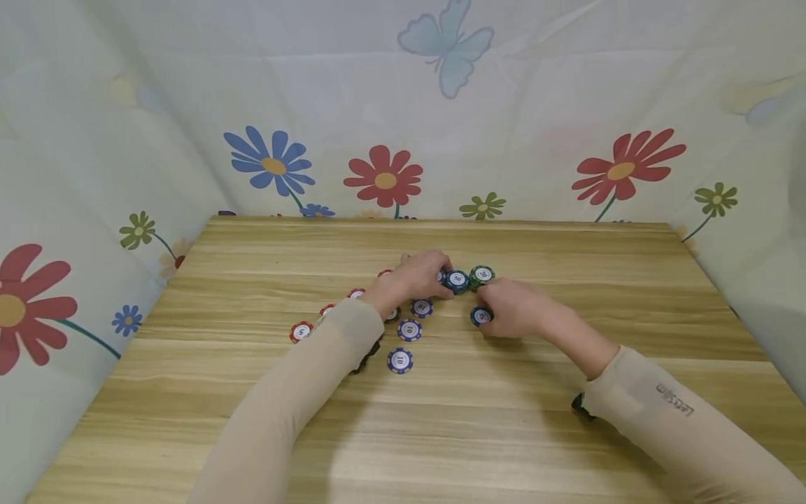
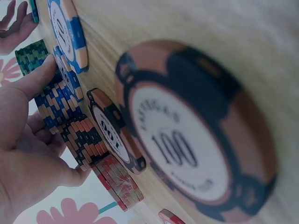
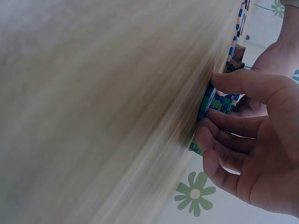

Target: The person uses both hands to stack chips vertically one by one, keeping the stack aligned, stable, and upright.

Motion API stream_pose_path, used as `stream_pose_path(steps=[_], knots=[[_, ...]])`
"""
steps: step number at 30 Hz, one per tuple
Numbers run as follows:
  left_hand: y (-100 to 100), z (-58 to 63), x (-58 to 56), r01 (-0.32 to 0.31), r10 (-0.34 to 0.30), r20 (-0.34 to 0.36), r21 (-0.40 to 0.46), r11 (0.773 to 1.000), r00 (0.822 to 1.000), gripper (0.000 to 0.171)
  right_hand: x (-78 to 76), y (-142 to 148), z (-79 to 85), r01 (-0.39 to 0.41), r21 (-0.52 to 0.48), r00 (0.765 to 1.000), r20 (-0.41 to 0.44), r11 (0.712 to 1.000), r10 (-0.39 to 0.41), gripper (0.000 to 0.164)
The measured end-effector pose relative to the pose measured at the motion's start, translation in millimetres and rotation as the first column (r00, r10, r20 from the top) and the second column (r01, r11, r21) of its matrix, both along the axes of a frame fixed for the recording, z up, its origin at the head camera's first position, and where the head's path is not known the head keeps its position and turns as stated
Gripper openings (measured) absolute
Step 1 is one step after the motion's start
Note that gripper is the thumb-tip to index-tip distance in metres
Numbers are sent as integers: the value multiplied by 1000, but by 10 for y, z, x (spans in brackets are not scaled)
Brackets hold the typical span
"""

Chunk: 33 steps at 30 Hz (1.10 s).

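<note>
Pinching a blue-green poker chip [image 1: 481, 317] with thumb and fingers, the right hand [image 1: 525, 308] is near the surface [image 1: 504, 434]. The left hand [image 1: 418, 273] is partly closed, its thumb and fingers curled round a blue chip stack [image 2: 58, 102]. The green 20-chip stack [image 1: 483, 274] stands just beyond the right hand's fingers. Loose blue 10 chips [image 1: 409, 330] lie near the left wrist, on its side toward the right hand.
</note>
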<state>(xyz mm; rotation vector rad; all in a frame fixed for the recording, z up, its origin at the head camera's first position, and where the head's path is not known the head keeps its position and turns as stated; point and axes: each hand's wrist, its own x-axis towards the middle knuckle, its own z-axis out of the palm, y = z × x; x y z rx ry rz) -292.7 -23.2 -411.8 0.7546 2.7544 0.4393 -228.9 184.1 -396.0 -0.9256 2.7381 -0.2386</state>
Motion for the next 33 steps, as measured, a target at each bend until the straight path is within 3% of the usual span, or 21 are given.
stream_pose_path(steps=[16,28,33], knots=[[-11,-1,14,9,-9,-7,23,1000,1000,49,6,-83,105,-8,-98,1000,-11,995,7,18],[-1,3,8,5,-5,-18,11,1000,1000,44,-34,-175,148,19,-217,984,-170,976,-57,31],[-3,23,25,10,-10,-16,22,1000,1000,43,-105,-196,123,-6,-213,972,-232,977,-44,36]])
